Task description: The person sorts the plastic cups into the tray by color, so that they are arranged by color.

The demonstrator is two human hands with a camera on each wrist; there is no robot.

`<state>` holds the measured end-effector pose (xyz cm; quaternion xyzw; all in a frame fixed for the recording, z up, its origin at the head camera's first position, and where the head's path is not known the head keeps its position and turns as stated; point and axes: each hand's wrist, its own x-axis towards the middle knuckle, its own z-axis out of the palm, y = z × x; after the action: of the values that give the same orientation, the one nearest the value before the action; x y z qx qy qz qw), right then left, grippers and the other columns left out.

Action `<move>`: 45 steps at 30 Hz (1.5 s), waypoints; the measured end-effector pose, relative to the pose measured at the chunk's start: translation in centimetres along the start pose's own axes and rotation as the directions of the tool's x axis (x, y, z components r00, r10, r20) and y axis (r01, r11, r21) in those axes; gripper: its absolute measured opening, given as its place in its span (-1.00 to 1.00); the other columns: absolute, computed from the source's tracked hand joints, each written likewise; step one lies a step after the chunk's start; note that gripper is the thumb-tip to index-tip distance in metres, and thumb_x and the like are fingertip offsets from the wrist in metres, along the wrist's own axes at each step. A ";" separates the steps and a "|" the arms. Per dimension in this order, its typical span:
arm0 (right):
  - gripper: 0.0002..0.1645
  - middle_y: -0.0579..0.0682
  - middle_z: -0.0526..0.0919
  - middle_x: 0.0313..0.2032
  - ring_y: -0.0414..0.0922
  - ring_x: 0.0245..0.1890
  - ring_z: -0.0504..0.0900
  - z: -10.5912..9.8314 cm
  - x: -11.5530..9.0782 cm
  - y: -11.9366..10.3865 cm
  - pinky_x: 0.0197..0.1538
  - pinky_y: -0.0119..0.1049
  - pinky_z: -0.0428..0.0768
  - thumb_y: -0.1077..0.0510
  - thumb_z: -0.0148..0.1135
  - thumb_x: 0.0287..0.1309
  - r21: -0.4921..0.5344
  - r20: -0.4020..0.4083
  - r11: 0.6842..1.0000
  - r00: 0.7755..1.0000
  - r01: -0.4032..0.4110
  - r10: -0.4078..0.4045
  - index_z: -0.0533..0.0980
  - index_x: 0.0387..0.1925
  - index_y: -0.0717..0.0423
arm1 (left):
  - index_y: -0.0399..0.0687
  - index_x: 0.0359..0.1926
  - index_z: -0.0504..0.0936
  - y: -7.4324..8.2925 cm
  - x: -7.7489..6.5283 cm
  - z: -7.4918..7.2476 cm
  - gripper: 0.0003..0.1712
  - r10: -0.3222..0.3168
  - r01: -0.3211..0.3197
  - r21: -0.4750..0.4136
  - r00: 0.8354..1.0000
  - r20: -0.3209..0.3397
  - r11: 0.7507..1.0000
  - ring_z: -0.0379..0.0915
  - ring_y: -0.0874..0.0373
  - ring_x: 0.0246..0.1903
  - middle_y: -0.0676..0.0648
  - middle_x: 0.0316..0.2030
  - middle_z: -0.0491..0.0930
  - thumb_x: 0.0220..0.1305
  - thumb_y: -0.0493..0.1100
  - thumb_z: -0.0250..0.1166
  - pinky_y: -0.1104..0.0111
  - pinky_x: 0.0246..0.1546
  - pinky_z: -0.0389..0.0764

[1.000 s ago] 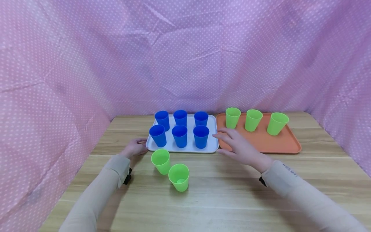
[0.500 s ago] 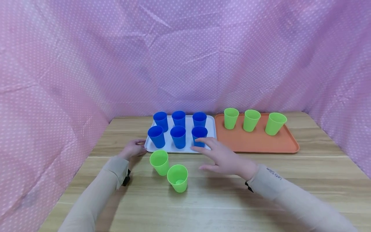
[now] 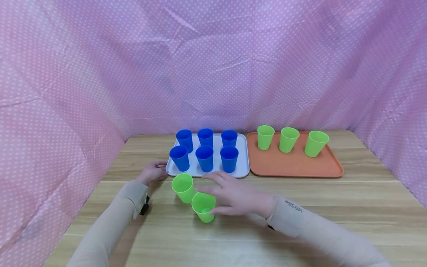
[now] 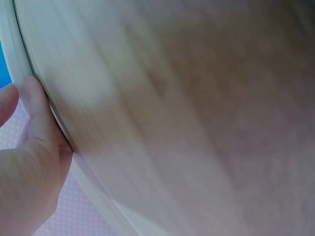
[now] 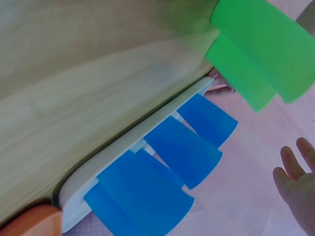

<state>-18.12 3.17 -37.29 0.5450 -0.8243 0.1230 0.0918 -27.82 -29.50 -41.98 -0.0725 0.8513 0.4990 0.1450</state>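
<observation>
Two upright green cups stand on the table in front of the white tray (image 3: 244, 157): a farther green cup (image 3: 182, 190) and a nearer green cup (image 3: 201, 214). My right hand (image 3: 237, 197), fingers spread, reaches over the nearer one and overlaps its right rim in the head view. In the right wrist view a gap shows between that hand (image 5: 301, 189) and the green cup (image 5: 268, 46). My left hand (image 3: 152, 172) rests at the tray's left edge. Its index finger (image 4: 37, 96) lies along the tray's side in the left wrist view, thumb raised apart.
Several blue cups (image 3: 205, 159) stand upright in two rows on the white tray. Beside it on the right lies an orange tray (image 3: 293, 165), with three green cups (image 3: 288, 141) along its back. A pink dotted cloth (image 3: 213, 74) hangs behind and around the wooden table (image 3: 160, 237).
My right hand has moved left and toward me, from between the trays, past the front blue cup, to the nearer green cup. The left hand stays at the white tray's edge.
</observation>
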 end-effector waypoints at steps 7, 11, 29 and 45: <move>-0.26 0.06 0.26 0.32 -0.03 0.34 0.18 1.1 0.6 -0.7 0.36 -0.14 0.30 -0.31 0.13 0.16 -0.035 0.023 0.998 0.998 0.053 -0.052 0.31 0.32 -0.16 | -0.40 0.34 0.18 -0.1 -0.3 0.2 -0.38 -0.026 0.026 -0.035 1.000 -0.008 0.999 0.47 0.01 0.01 -0.45 0.22 0.32 0.26 -0.45 0.07 0.34 -0.02 0.61; -0.27 0.03 0.23 0.35 -0.04 0.34 0.17 1.7 0.8 -1.0 0.37 -0.17 0.28 -0.32 0.15 0.14 -0.050 0.008 0.996 0.997 0.074 -0.074 0.33 0.30 -0.17 | -0.40 0.34 0.17 -0.2 -0.6 0.5 -0.37 -0.023 0.022 -0.031 1.000 -0.011 0.999 0.44 -0.05 0.08 -0.44 0.23 0.31 0.25 -0.46 0.08 0.31 0.03 0.59; -0.33 0.04 0.29 0.32 -0.02 0.33 0.24 3.2 0.2 -1.7 0.37 -0.15 0.29 -0.31 0.08 0.20 -0.129 0.053 0.986 0.994 0.106 -0.100 0.33 0.30 -0.22 | -0.45 0.32 0.18 -0.6 -1.4 1.1 -0.37 0.029 -0.029 -0.008 0.999 -0.028 1.000 0.46 -0.01 0.04 -0.46 0.22 0.33 0.22 -0.48 0.11 0.36 -0.04 0.62; -0.37 0.04 0.32 0.30 -0.03 0.31 0.28 4.0 -0.6 -1.8 0.37 -0.14 0.30 -0.22 0.10 0.24 -0.145 0.058 0.980 0.990 0.139 -0.132 0.33 0.30 -0.19 | -0.41 0.34 0.17 -0.8 -1.9 1.8 -0.39 0.005 -0.006 -0.027 0.999 -0.044 1.000 0.43 -0.06 0.09 -0.46 0.23 0.30 0.27 -0.45 0.05 0.30 0.04 0.59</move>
<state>-16.31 1.83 -41.06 0.5943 -0.7941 0.0418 0.1204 -25.48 -28.37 -42.80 -0.0830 0.8477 0.5090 0.1237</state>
